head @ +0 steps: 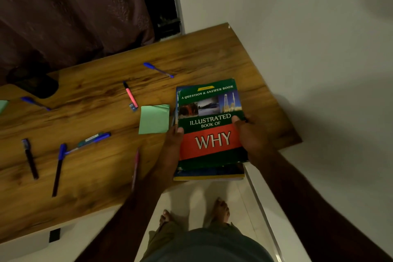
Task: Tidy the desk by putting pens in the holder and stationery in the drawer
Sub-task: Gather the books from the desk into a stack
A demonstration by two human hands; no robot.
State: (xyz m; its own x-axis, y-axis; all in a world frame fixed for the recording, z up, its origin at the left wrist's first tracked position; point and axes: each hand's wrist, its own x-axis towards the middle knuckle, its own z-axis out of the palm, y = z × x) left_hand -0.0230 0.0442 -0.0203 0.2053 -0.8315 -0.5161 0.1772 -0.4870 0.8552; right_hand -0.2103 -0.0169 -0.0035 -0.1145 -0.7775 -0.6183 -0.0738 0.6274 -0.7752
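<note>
A green and red book [209, 121] titled "Illustrated Book of Why" tops a small stack at the desk's right front corner. My left hand [172, 144] grips the stack's left edge and my right hand [251, 134] grips its right edge. A green sticky-note pad [154, 119] lies just left of the books. Several pens are scattered over the wooden desk [106, 176]: a blue pen [158, 70] at the back, a pink marker [130, 94], a blue and teal pen [93, 139], a blue-capped dark pen [58, 168], a black pen [30, 158], a pink pen [135, 168] near my left forearm.
Another blue pen [35, 103] and a dark object [38, 85] lie at the back left. A green paper corner [3, 105] shows at the left edge. A white wall [308, 49] borders the desk's right side, a curtain [63, 6] hangs behind. My feet [221, 210] stand on white floor below.
</note>
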